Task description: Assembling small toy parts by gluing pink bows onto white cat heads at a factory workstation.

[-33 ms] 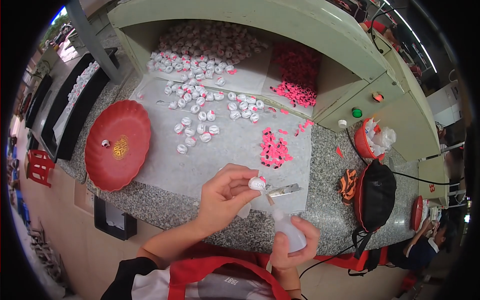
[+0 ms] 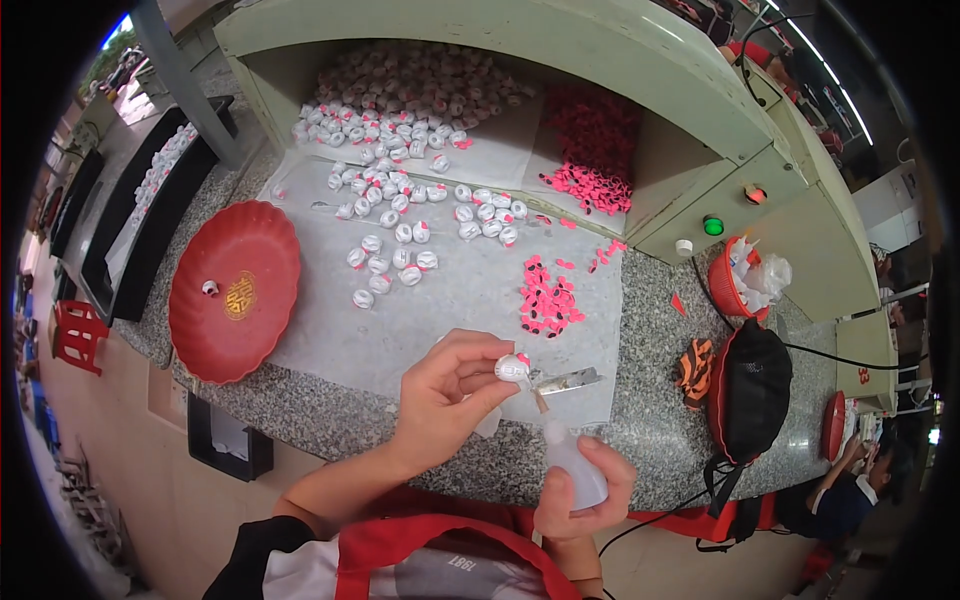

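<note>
Between thumb and fingertips, my left hand (image 2: pixel 452 392) pinches a small white ball-shaped piece (image 2: pixel 512 368) with dark markings and a pink bit on it. My right hand (image 2: pixel 592 490) is wrapped around a translucent white squeeze bottle (image 2: pixel 574 468). The bottle's thin brownish nozzle (image 2: pixel 541 402) points up, just below the ball; whether the two touch I cannot tell. Beside the nozzle lies a flat metal strip (image 2: pixel 568 381), like a blade or tweezers. Several loose white balls (image 2: pixel 380 265) and a cluster of small pink pieces (image 2: pixel 548 300) with dark spots lie beyond my hands.
White sheets (image 2: pixel 455 300) cover part of the speckled counter (image 2: pixel 650 420). A cabinet (image 2: pixel 560 60) at the back holds heaps of balls and pink pieces. At left stands a red scalloped dish (image 2: pixel 200 340); at right are a red basket (image 2: pixel 722 280) and a black bag (image 2: pixel 755 390).
My right hand and the squeeze bottle have shifted slightly left. The ball in my left hand has moved a tiny bit left, with both grips unchanged.
</note>
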Tool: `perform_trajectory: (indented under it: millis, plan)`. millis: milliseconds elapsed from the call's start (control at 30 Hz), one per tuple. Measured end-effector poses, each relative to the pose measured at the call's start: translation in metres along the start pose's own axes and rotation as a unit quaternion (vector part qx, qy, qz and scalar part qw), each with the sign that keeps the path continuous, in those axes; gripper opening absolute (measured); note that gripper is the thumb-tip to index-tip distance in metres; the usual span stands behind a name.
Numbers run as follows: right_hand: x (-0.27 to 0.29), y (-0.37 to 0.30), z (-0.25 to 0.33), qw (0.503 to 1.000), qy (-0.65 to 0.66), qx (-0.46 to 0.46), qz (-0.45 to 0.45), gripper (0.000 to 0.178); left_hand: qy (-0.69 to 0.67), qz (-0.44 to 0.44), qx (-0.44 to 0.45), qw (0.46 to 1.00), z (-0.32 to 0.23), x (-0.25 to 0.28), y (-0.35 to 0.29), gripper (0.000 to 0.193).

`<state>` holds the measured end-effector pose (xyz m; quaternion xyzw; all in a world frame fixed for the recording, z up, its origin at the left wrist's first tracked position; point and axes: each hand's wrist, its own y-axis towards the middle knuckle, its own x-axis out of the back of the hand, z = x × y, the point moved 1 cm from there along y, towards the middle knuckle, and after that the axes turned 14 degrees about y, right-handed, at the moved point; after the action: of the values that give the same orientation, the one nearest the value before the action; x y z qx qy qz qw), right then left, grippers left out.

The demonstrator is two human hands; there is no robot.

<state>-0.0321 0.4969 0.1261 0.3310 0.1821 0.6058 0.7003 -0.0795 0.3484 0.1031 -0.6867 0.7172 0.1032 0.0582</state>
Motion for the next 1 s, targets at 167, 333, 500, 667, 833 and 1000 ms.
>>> perform_trajectory:
  millis: [167,333,500,667,833,1000]
  plan:
    - [-0.0038,0.0057,0.0025,0.999,-0.015,0.020,0.047,0.035,0.062,-0.001,-0.058,0.996,0.0027,0.0042,-0.0042,0.035]
    - [-0.0061,0.0055,0.0008,0.998,-0.009,0.029,0.052,0.035,0.061,-0.024,-0.063,0.996,-0.0011,0.0009,-0.0066,0.034]
    - [-0.0067,0.0060,0.0000,0.998,-0.012,0.037,0.041,0.034,0.078,-0.021,-0.071,0.994,0.0003,0.0023,-0.0062,0.034]
    - [-0.0079,0.0060,0.0006,0.998,-0.017,0.034,0.050,0.032,0.081,-0.019,-0.069,0.994,-0.0005,0.0018,-0.0063,0.034]
    - [-0.0078,0.0042,-0.0017,0.999,-0.004,0.045,0.023,0.029,0.091,-0.020,-0.083,0.992,-0.0004,0.0010,-0.0061,0.034]
    - [-0.0059,0.0062,0.0010,0.999,-0.008,0.020,0.050,0.029,0.100,-0.022,-0.084,0.991,-0.0014,0.0010,-0.0058,0.034]
